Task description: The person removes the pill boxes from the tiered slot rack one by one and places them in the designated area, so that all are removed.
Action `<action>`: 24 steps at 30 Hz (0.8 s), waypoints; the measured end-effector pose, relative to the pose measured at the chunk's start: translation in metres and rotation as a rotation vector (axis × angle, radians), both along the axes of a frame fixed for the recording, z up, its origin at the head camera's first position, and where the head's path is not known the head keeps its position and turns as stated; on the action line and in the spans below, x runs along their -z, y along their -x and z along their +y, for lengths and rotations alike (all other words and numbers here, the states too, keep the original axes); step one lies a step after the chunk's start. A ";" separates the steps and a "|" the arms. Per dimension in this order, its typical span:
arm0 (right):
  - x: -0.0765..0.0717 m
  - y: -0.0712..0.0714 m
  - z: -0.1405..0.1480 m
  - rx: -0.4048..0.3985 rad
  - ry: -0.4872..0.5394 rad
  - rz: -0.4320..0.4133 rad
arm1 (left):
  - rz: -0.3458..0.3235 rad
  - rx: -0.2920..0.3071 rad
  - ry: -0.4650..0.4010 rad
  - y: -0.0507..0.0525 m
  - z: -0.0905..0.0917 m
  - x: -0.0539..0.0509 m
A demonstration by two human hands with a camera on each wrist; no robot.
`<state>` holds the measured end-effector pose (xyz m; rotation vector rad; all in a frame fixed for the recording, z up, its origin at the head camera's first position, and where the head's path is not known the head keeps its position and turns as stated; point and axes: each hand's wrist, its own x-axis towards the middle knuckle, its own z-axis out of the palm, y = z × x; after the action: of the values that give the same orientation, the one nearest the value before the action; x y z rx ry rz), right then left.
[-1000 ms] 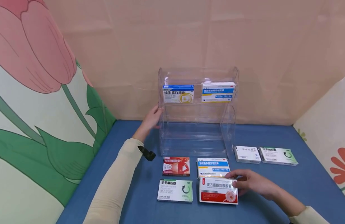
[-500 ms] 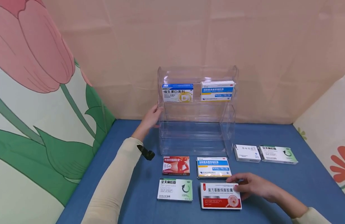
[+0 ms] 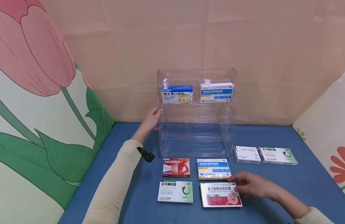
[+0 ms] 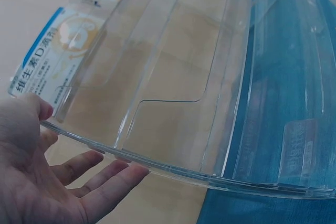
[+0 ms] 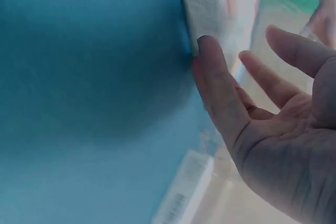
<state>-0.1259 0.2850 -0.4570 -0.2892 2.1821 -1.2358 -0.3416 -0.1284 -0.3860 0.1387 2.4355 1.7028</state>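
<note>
My left hand (image 3: 150,120) holds the left side of a clear tiered plastic rack (image 3: 193,132). In the left wrist view, the thumb lies over the panel edge and the fingertips touch its outer face. My right hand (image 3: 256,185) is at the right end of a white and red medicine box (image 3: 221,195), which lies face up on the table. Its thumb touches that box's corner and its other fingers are loosely extended. On the rack's upper tier stand a blue and white vitamin D box (image 3: 177,95) and a white and blue capsule box (image 3: 216,93).
Between rack and person lie a red box (image 3: 176,167), another white and blue box (image 3: 213,169) and a green and white box (image 3: 175,192). Right of the rack lie a small white box (image 3: 247,154) and a second green and white box (image 3: 278,156). The table (image 3: 273,186) has a blue cover.
The white and red box has come slightly nearer the person and to the right, away from the white and blue box. My right hand shifted slightly with it. The left hand stays on the rack.
</note>
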 end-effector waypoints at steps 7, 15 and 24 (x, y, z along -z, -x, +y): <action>-0.033 0.008 0.011 0.020 -0.162 0.126 | 0.002 -0.007 -0.017 0.000 0.001 0.002; -0.063 0.021 0.013 -0.023 -0.205 0.194 | 0.006 -0.026 0.003 -0.003 0.001 0.001; -0.118 0.047 0.007 -0.100 -0.421 0.446 | 0.011 -0.026 0.009 -0.001 0.003 -0.001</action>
<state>-0.1729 0.2920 -0.3394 -0.5274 2.7007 -0.6731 -0.3403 -0.1251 -0.3854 0.1161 2.4626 1.7060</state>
